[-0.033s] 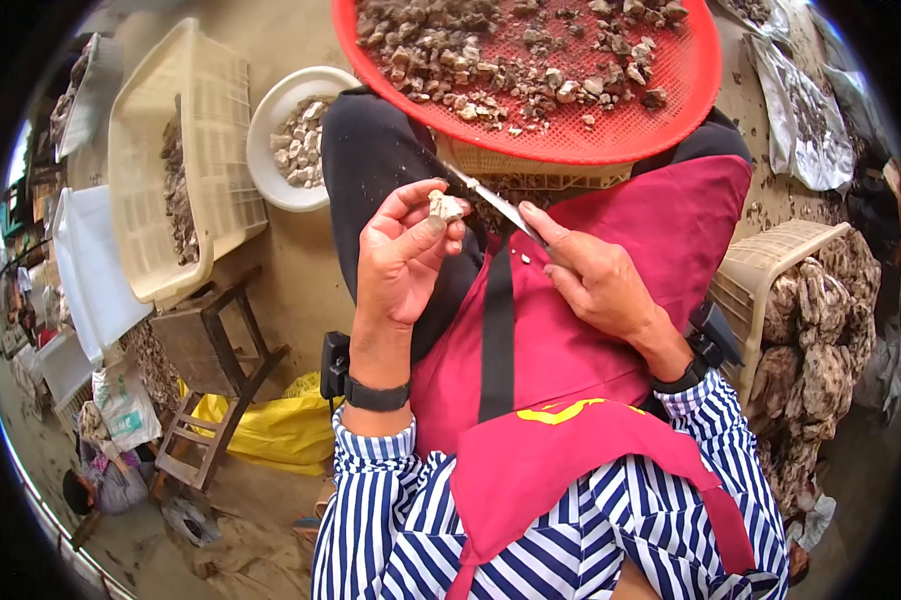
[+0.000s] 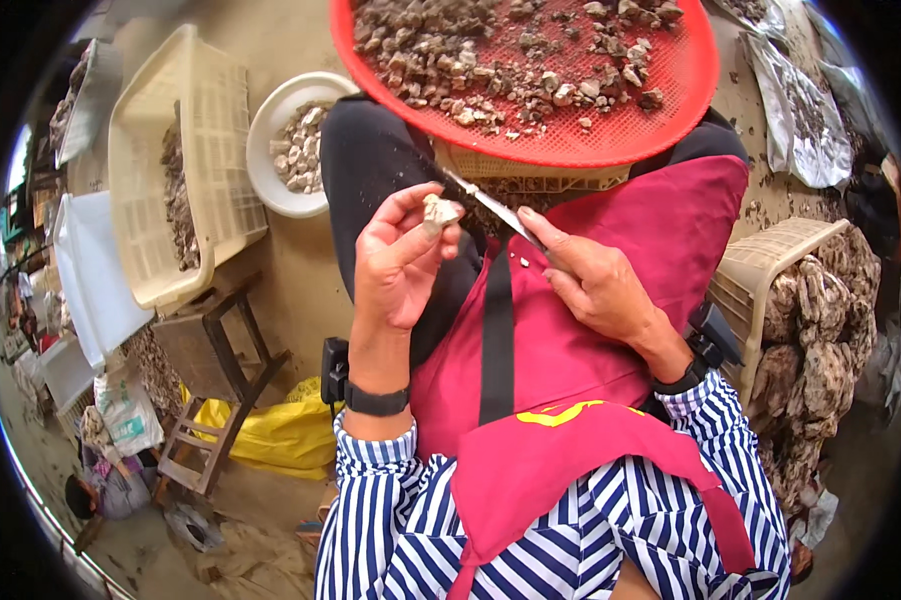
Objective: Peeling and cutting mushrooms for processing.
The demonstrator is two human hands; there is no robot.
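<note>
Between the thumb and fingertips of my left hand [image 2: 402, 262] is a small pale lump [image 2: 438, 209], rough and whitish. My right hand [image 2: 602, 282] is closed round the handle of a knife [image 2: 494, 208], its narrow blade slanting up and left, its tip close beside the lump. The handle is mostly hidden in my palm. A few white crumbs [image 2: 523, 262] lie on my crimson apron [image 2: 580, 340] below the blade. Across my knees, beyond both hands, rests a round red mesh tray [image 2: 560, 148] with many brown and whitish chunks.
Left of my leg stands a white basin [image 2: 260, 170] of pale pieces, beside a tilted cream crate [image 2: 232, 130]. A wooden stool [image 2: 195, 350] and yellow sack [image 2: 280, 430] are nearer. At right, another crate [image 2: 760, 275] holds large brown, wrinkled clumps [image 2: 810, 340]. Another person [image 2: 115, 485] is at far left.
</note>
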